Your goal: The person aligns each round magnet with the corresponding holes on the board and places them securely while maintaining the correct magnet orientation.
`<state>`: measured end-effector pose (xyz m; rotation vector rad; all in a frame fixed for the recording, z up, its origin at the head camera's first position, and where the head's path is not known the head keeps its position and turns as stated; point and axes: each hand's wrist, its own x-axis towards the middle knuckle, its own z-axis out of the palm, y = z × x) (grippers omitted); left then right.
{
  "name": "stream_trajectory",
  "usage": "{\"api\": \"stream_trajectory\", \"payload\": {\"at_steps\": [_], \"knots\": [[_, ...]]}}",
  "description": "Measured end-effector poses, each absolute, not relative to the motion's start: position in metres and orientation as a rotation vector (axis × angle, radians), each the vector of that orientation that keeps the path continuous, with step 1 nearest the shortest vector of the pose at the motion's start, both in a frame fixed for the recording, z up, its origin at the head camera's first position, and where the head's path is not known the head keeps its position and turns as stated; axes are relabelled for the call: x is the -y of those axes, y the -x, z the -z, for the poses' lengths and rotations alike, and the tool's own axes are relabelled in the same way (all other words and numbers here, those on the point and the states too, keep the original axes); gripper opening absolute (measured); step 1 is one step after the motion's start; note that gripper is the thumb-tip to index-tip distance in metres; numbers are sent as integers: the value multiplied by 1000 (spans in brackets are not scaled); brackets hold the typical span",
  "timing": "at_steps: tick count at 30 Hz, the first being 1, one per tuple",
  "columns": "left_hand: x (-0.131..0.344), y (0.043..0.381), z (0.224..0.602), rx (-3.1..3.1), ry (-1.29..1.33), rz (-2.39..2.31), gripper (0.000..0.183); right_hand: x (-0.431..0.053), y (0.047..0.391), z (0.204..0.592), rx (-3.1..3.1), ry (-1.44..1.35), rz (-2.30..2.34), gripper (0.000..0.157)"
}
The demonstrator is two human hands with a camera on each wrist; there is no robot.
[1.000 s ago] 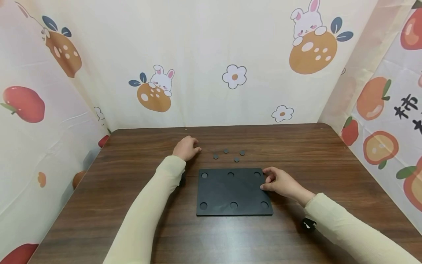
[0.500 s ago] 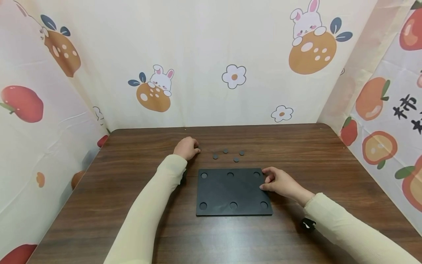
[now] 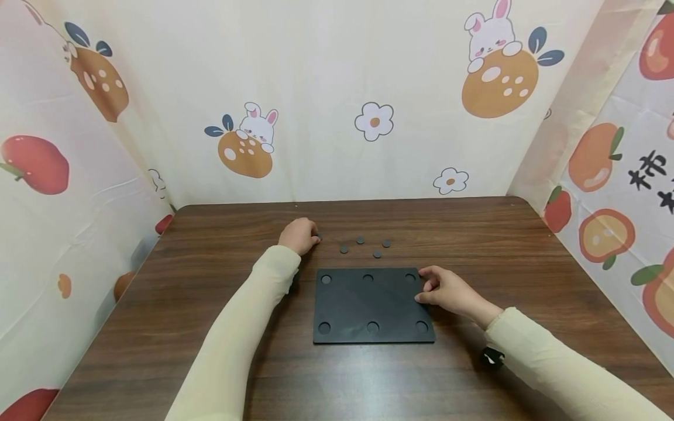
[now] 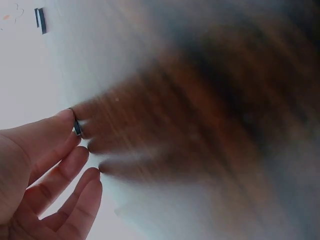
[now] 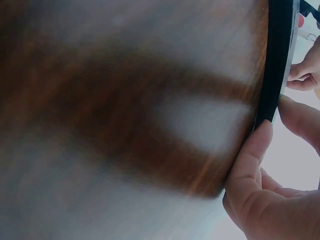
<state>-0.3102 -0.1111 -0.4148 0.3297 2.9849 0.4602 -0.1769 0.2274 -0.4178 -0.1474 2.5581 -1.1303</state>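
Note:
My left hand (image 3: 298, 235) is at the far side of the brown table, its fingertips close to the tabletop. Between thumb and index finger it pinches a small dark disc (image 4: 77, 127), mostly covered by the fingers. In front lies a flat black rectangular board (image 3: 374, 304) with round recesses along its far and near edges. My right hand (image 3: 447, 291) holds the board at its right edge, thumb and index finger curled onto it; in the right wrist view the board's edge (image 5: 281, 55) runs up from those fingertips.
Several loose dark discs (image 3: 360, 241) lie on the table (image 3: 447, 234) just behind the board. A patterned curtain (image 3: 326, 70) with fruit and rabbits hangs behind the table and along both sides.
My left hand has shifted slightly to the right, and a dark disc now shows at its fingertips. My right hand and the board have stayed in place.

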Motion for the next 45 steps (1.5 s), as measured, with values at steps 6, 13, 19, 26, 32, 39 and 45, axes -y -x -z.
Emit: {"api": "stream_trajectory", "payload": {"at_steps": [6, 13, 19, 26, 32, 39, 45], "knots": [[110, 310, 415, -2992, -333, -441, 15, -227, 177, 417, -2563, 158, 1128, 63], [109, 306, 414, -2984, -352, -453, 16, -226, 177, 417, -2558, 144, 1131, 63], [108, 303, 414, -2966, -361, -480, 15, -227, 177, 417, -2556, 140, 1129, 63], [109, 298, 412, -2952, -410, -477, 15, -228, 176, 419, -2549, 141, 1128, 64], [109, 288, 408, -2949, -443, -505, 15, -228, 177, 418, -2546, 134, 1129, 64], [109, 277, 404, -2933, -460, -551, 16, -228, 177, 418, -2543, 128, 1126, 64], [109, 264, 399, -2924, -500, -580, 16, -228, 177, 418, -2542, 130, 1125, 64]]}}
